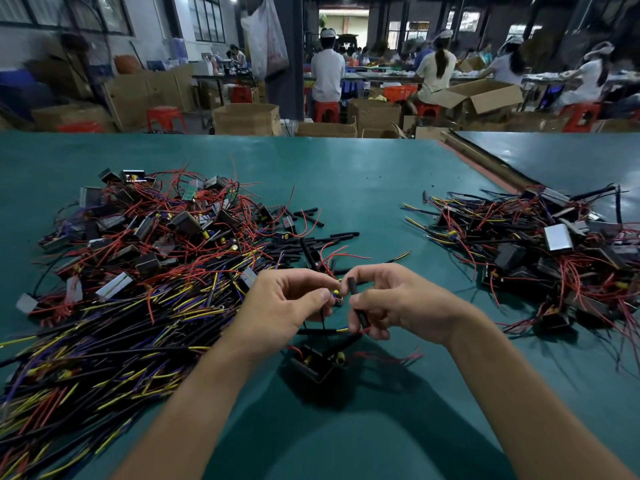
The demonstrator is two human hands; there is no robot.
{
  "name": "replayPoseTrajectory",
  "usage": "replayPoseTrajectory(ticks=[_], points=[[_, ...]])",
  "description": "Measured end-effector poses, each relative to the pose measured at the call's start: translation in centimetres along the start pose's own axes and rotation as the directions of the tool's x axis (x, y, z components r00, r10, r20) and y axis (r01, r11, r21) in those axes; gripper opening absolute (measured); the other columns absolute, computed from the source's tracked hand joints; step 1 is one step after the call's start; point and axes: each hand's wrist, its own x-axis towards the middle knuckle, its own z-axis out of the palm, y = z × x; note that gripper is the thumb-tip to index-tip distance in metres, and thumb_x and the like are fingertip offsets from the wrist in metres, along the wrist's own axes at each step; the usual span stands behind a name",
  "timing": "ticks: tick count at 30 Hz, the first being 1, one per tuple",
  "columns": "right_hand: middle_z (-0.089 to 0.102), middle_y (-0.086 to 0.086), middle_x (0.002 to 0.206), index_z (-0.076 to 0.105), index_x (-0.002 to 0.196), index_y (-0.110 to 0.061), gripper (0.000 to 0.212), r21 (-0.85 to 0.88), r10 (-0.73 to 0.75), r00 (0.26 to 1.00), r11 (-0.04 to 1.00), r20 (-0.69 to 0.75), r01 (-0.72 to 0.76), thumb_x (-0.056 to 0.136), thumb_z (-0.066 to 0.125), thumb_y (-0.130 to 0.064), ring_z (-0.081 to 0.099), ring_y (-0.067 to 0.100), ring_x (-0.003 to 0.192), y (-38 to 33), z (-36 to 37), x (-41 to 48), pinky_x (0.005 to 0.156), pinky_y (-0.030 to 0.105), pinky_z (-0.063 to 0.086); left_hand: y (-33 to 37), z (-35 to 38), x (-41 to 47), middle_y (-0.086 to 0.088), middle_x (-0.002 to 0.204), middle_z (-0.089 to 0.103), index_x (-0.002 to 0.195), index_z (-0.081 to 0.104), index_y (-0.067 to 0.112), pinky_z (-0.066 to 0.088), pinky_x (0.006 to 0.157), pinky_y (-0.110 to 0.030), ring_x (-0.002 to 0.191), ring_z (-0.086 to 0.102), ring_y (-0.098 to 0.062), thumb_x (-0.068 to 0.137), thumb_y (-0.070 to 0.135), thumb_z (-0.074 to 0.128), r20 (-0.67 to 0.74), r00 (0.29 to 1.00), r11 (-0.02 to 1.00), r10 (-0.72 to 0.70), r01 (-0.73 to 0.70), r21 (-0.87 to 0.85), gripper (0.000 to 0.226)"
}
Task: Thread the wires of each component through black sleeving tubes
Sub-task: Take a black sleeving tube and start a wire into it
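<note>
Green bench (346, 174) is carrying a wire pile (138, 258) left of the component (317, 365) and another pile (540, 247) right of it. Above it, the left grip (287, 303) is pinching wires (336, 298) and the right grip (391, 303) a tube (352, 288). Much threading is likely remaining.

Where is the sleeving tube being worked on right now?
Head view, centre: the sleeving tube is pinched in the right hand, close beside the left hand pinching the wires, above the black component.
</note>
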Motion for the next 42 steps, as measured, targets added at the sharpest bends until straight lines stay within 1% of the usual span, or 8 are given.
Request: replayPoseTrajectory(ticks=[6,14,20,27,32,35,39,42], points=[[0.068,0.011,0.069,0.058,0.090,-0.014,0.007,-0.055,-0.012,1.000,0.998,-0.028,0.011,0.097,0.056,-0.016,0.055,0.015,0.044,0.2,0.0,0.3,0.040,0.019,0.037,-0.3,0.1,0.2,-0.008,0.068,0.073,0.081,0.073,0.005,0.054,0.059,-0.018,0.058,0.066,-0.011,0.075,-0.008,0.074,-0.046,0.999,1.000,0.028,-0.029,-0.012,0.014],[0.063,0.006,0.071,0.061,0.090,-0.005,0.005,-0.130,-0.053,0.979,0.991,-0.198,0.028,0.094,0.060,-0.008,0.055,0.015,0.042,0.5,0.7,0.7,0.034,0.018,0.032,-0.7,0.3,0.3,-0.001,0.063,0.067,0.078,0.064,0.004,0.053,0.057,-0.021,0.056,0.063,-0.013,0.092,-0.004,0.058,-0.005,0.998,0.990,0.068,-0.067,0.127,0.017],[0.056,0.000,0.059,0.064,0.081,-0.011,0.010,-0.097,-0.103,0.958,0.992,-0.267,0.080,0.091,0.065,-0.011,0.053,0.012,0.042,0.5,0.8,0.9,0.037,0.019,0.040,-0.7,0.6,0.4,-0.002,0.061,0.068,0.079,0.062,0.009,0.054,0.056,-0.021,0.054,0.063,-0.013,0.094,-0.001,0.056,0.022,1.000,0.998,-0.013,0.012,0.061,0.018],[0.065,0.007,0.068,0.069,0.082,-0.005,0.006,0.101,-0.215,0.904,0.958,-0.369,0.269,0.086,0.065,-0.003,0.058,0.013,0.053,0.0,0.2,0.8,0.051,0.020,0.051,-0.5,0.2,0.1,-0.003,0.070,0.072,0.087,0.067,0.006,0.058,0.062,-0.025,0.058,0.067,-0.012,0.083,0.002,0.069,0.036,0.992,0.991,-0.123,0.125,-0.046,0.007],[0.061,0.010,0.063,0.071,0.076,-0.010,0.004,0.017,-0.252,0.917,0.963,-0.309,0.270,0.078,0.072,-0.014,0.054,0.016,0.051,0.0,0.2,0.6,0.054,0.022,0.051,-0.2,-0.1,0.0,-0.009,0.068,0.071,0.077,0.070,0.004,0.058,0.059,-0.025,0.057,0.066,-0.014,0.069,0.008,0.076,-0.004,0.992,0.990,-0.125,0.124,-0.064,0.011],[0.061,0.008,0.063,0.077,0.086,-0.012,0.013,-0.076,-0.258,0.946,0.966,-0.196,0.248,0.081,0.071,-0.001,0.054,0.012,0.051,0.2,0.1,0.4,0.055,0.022,0.051,-0.3,0.1,0.0,-0.011,0.067,0.073,0.076,0.064,0.003,0.055,0.053,-0.023,0.054,0.067,-0.016,0.079,0.003,0.072,0.006,0.989,0.987,-0.145,0.145,-0.063,0.008],[0.060,0.015,0.075,0.078,0.097,-0.012,0.023,-0.024,-0.204,0.970,0.979,-0.130,0.203,0.075,0.074,-0.010,0.055,0.015,0.054,0.2,-0.7,0.1,0.058,0.024,0.051,-0.3,0.1,0.1,-0.012,0.069,0.073,0.070,0.062,0.005,0.056,0.058,-0.026,0.058,0.068,-0.018,0.068,0.018,0.076,0.016,0.992,0.991,-0.127,0.127,-0.042,0.019],[0.065,0.008,0.069,0.078,0.097,-0.015,0.024,-0.012,-0.147,0.983,0.989,-0.106,0.147,0.073,0.077,-0.016,0.057,0.016,0.055,0.3,-1.1,-0.1,0.059,0.026,0.052,-0.2,0.2,0.1,-0.008,0.062,0.066,0.067,0.068,0.004,0.048,0.056,-0.022,0.058,0.057,-0.015,0.061,0.024,0.079,-0.021,0.997,0.997,-0.068,0.069,0.016,0.024]])
